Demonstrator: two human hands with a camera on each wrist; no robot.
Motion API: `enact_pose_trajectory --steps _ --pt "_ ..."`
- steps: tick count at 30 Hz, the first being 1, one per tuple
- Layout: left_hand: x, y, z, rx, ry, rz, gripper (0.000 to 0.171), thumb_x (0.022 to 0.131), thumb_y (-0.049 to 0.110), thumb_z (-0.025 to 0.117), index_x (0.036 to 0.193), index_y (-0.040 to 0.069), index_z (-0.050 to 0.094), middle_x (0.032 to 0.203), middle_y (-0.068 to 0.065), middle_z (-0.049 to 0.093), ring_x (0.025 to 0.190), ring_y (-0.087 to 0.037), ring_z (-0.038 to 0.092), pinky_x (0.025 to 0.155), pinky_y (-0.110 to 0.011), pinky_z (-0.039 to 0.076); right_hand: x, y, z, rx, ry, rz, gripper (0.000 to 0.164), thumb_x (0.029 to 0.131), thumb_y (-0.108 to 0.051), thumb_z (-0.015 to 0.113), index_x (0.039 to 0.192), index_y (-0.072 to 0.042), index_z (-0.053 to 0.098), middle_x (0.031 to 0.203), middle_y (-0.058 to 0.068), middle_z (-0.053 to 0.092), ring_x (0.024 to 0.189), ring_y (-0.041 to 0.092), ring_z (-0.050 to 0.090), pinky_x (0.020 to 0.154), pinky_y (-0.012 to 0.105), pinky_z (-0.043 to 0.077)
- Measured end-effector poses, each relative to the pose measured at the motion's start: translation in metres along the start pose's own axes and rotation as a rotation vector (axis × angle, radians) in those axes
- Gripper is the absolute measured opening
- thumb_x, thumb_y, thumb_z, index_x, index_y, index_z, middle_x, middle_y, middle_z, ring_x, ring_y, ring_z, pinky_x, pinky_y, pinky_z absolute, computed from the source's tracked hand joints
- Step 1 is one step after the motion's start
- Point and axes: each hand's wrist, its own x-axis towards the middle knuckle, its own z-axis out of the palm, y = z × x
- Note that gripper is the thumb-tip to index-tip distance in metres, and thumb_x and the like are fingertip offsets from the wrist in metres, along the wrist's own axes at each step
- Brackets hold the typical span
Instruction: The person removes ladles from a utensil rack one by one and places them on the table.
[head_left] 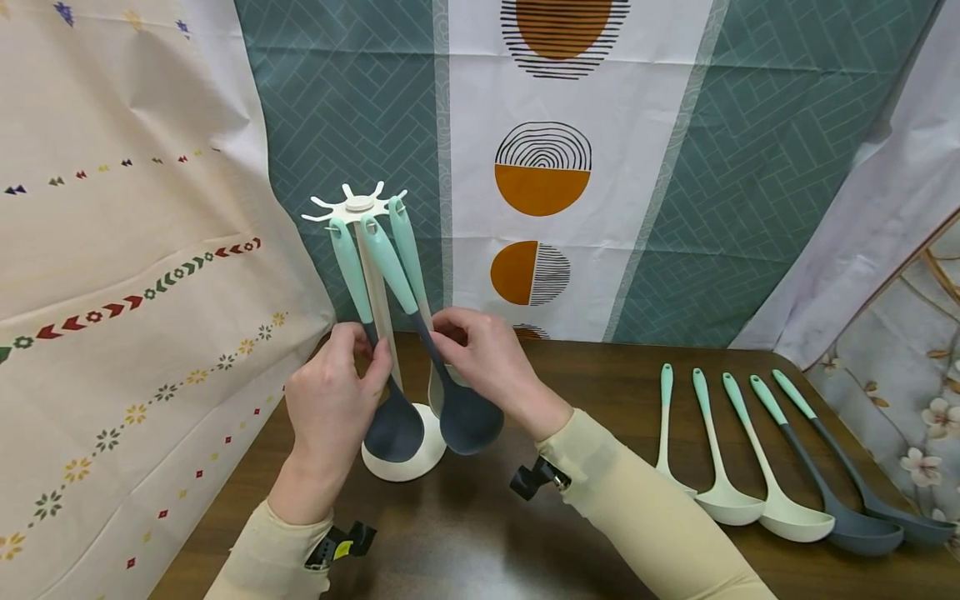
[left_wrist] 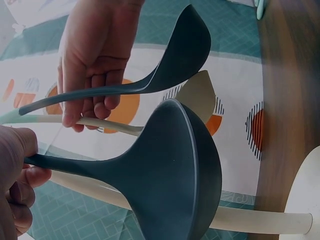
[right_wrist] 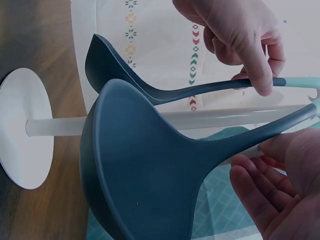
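Note:
A white rack [head_left: 360,204] with radiating hooks stands on a round base at the left of the table, three mint-handled ladles hanging from it. My left hand [head_left: 333,400] pinches the dark neck of the left grey ladle [head_left: 393,429] between thumb and fingers. On the right, my right hand [head_left: 487,354] pinches the thin handle of the cream ladle [left_wrist: 197,97], thumb against its front. The other grey ladle [head_left: 471,419] hangs before that hand; its dark neck crosses the thumb in both wrist views. In the head view, it partly hides the cream bowl.
To the right, several ladles lie in a row on the brown table [head_left: 585,392], such as a cream ladle [head_left: 797,521] and a grey ladle [head_left: 862,529]. A patterned cloth [head_left: 187,208] hangs at the left and a green-and-white curtain [head_left: 622,275] stands behind the rack.

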Motion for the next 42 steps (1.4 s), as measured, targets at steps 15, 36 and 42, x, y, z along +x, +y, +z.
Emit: enact_pose_trajectory --steps 15,36,42 --pt "0.001 0.002 0.001 0.003 -0.017 0.0 0.022 0.095 0.008 0.083 0.102 0.0 0.065 0.081 -0.016 0.076 0.05 -0.029 0.06 0.043 -0.037 0.041 -0.003 0.001 -0.005 0.041 0.005 -0.021 0.008 0.104 -0.017 0.079 0.111 -0.015 0.08 0.098 -0.005 0.077 0.086 0.008 0.071 0.081 0.025 0.061" --pt "0.0 0.002 0.003 -0.003 -0.008 -0.009 0.02 0.095 0.008 0.081 0.101 0.001 0.063 0.08 -0.015 0.074 0.049 -0.029 0.059 0.042 -0.038 0.04 -0.015 0.034 -0.009 -0.035 0.055 0.022 0.013 0.104 -0.024 0.08 0.094 -0.022 0.073 0.075 -0.008 0.061 0.071 0.013 0.057 0.064 0.033 0.048" --pt "-0.001 0.001 0.004 -0.008 -0.01 -0.007 0.022 0.094 0.007 0.083 0.103 0.001 0.064 0.081 -0.014 0.075 0.049 -0.027 0.057 0.043 -0.036 0.037 -0.026 0.045 -0.018 -0.032 0.071 0.093 0.006 0.103 -0.025 0.08 0.1 -0.02 0.078 0.08 -0.009 0.068 0.075 0.014 0.062 0.068 0.035 0.054"
